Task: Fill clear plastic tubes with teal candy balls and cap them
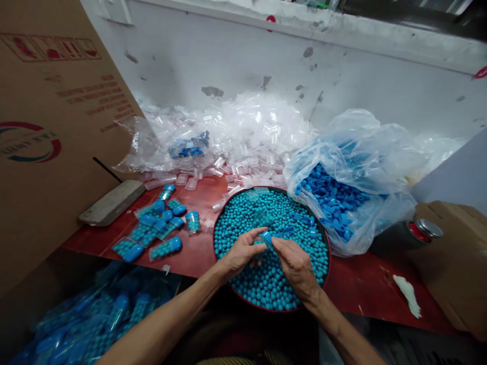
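My left hand (pixel 241 252) and my right hand (pixel 294 263) meet over a round red-rimmed tray (pixel 327 263) full of small turquoise balls (pixel 266 213). Between their pinched fingers sits a small clear tube with a blue cap (pixel 265 239); the left fingers curl round the tube and the right fingers pinch the cap end. On the red table (pixel 361 284) to the left lie several filled, blue-capped tubes (pixel 160 230), most on their sides, one upright (pixel 193 222).
A heap of empty clear tubes (pixel 243 142) lies against the white wall. An open plastic bag of blue caps (pixel 335 197) sits right of the tray. A cardboard box (pixel 49 126) stands left, another (pixel 452 248) right. A bin of filled tubes (pixel 95 319) is below left.
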Demonstrator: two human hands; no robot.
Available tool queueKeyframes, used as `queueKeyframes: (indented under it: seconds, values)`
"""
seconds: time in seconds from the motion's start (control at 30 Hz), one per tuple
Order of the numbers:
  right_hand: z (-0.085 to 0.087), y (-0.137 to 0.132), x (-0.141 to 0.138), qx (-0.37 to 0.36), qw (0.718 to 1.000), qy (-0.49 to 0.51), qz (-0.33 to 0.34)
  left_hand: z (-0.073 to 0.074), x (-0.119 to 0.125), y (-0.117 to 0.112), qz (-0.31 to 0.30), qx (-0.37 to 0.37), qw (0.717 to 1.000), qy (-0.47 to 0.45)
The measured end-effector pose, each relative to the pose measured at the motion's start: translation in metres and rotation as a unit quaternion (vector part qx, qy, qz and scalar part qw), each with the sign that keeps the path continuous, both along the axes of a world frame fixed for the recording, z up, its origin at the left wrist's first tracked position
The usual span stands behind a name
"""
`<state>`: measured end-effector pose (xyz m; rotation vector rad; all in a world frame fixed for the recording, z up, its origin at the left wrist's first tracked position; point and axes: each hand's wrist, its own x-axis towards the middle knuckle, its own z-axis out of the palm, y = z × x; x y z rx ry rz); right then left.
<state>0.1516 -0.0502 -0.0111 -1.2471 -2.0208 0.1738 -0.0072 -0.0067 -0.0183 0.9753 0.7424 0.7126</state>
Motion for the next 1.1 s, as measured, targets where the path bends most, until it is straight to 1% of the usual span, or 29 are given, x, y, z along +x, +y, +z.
queueKeyframes:
  seconds: [0.1, 0.2, 0.33, 0.47, 0.6, 0.67, 0.73, 0.8, 0.87, 0.9, 0.97, 1.0, 1.03, 1.1]
  values:
    - [0.0, -0.001, 0.001, 0.001, 1.0, -0.029, -0.004, 0.002, 0.001, 0.0, 0.004, 0.018, 0.999, 0.027]
    - [-0.001, 0.001, -0.001, 0.002, 1.0, -0.028, -0.012, 0.004, 0.002, 0.0, 0.009, 0.033, 0.998, 0.045]
    - [-0.001, 0.001, -0.003, 0.012, 0.999, -0.016, -0.027, 0.006, 0.0, 0.0, -0.006, 0.015, 1.0, 0.027]
    - [0.0, -0.001, -0.001, 0.005, 1.0, -0.017, -0.005, 0.006, 0.0, -0.001, -0.025, 0.013, 0.999, 0.018]
    - [0.001, -0.004, 0.0, 0.01, 0.999, -0.04, 0.007, 0.006, 0.001, -0.002, -0.005, 0.025, 0.999, 0.035]
    - [0.002, -0.003, 0.0, -0.023, 1.0, -0.005, 0.005, 0.006, 0.001, -0.002, 0.002, 0.026, 0.999, 0.044]
    - [0.004, -0.001, 0.0, -0.089, 0.994, 0.062, -0.005, 0.006, 0.001, -0.002, -0.011, 0.029, 0.998, 0.05]
    - [0.006, 0.002, 0.001, -0.162, 0.978, 0.128, -0.031, 0.007, 0.001, -0.002, -0.029, 0.041, 0.997, 0.053]
    - [0.007, 0.006, 0.004, -0.228, 0.955, 0.182, -0.054, 0.007, 0.001, -0.002, -0.037, 0.056, 0.996, 0.052]
    - [0.008, 0.008, 0.005, -0.258, 0.943, 0.204, -0.056, 0.007, 0.002, -0.002, -0.038, 0.061, 0.996, 0.05]
    - [0.009, 0.01, 0.008, -0.306, 0.923, 0.23, -0.034, 0.007, 0.002, -0.002, -0.039, 0.065, 0.996, 0.048]
    - [0.009, 0.011, 0.008, -0.318, 0.92, 0.228, -0.019, 0.006, 0.002, -0.002, -0.041, 0.066, 0.996, 0.049]
    - [0.01, 0.011, 0.008, -0.319, 0.923, 0.217, -0.009, 0.006, 0.002, -0.002, -0.042, 0.068, 0.996, 0.05]
    - [0.011, 0.009, 0.007, -0.289, 0.94, 0.181, -0.012, 0.004, 0.002, -0.002, -0.042, 0.076, 0.995, 0.056]
